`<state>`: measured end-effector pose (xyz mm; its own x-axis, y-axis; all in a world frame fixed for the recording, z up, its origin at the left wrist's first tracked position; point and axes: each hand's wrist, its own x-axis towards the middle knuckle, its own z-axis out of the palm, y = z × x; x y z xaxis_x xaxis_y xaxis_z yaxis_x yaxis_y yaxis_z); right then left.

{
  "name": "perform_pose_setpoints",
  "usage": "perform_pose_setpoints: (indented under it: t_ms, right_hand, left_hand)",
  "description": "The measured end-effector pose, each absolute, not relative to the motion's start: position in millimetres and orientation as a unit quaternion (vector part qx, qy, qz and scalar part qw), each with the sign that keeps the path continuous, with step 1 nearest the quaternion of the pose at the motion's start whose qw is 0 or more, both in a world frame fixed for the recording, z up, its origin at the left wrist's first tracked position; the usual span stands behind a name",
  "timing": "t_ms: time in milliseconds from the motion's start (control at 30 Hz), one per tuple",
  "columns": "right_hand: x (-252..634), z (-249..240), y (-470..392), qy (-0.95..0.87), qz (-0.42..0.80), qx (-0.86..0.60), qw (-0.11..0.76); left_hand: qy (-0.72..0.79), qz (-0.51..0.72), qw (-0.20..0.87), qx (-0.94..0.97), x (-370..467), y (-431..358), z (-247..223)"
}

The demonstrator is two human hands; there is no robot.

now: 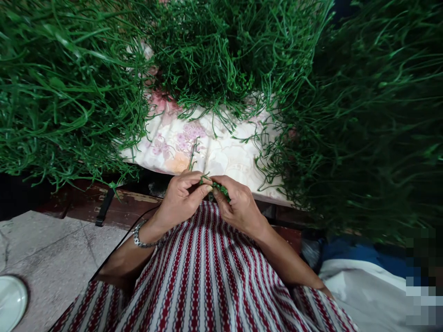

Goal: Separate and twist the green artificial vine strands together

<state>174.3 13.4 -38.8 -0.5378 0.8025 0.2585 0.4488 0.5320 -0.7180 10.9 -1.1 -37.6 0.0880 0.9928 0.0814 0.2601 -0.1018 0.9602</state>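
Note:
Close to the lap, both my hands meet at the fingertips. My left hand [185,196], with a bracelet on its wrist, pinches a thin green stem [194,154] that sticks up past the knuckles. My right hand [238,200] is closed around a small bunch of green sprigs [221,188], partly hidden by the fingers. The thumbs nearly touch. Just beyond lies a pale flowered cloth [224,147] with a few loose stems on its surface.
Large heaps of thin green stems lie at the left [69,92], the back [228,50] and the right [360,129]. A brown wooden edge [83,203] runs below the cloth. A white round dish [12,302] is at lower left; pale fabric [363,286] lies at lower right.

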Motion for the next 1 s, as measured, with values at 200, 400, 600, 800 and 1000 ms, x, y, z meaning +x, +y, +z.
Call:
perform_pose_setpoints:
  t_ms: [200,400,600,800,1000]
  right_hand:
    - [183,-33,18,-0.916,0.162,-0.324,0.171]
    - [187,-23,26,-0.919,0.267,-0.229,0.176]
    - [180,-34,32,-0.777,0.535,-0.158,0.291]
    - [177,-43,24,-0.687,0.628,-0.182,0.317]
    - [176,-46,22,-0.62,0.677,-0.219,0.329]
  left_hand:
    - [0.48,0.281,0.389,0.734,-2,6,-25]
    - [0.392,0.298,0.538,0.684,-7,8,-26]
    - [0.361,0.367,0.695,0.503,-4,2,-36]
    - [0.361,0.396,0.719,0.442,3,1,-35]
    - [0.367,0.418,0.72,0.415,4,1,-30]
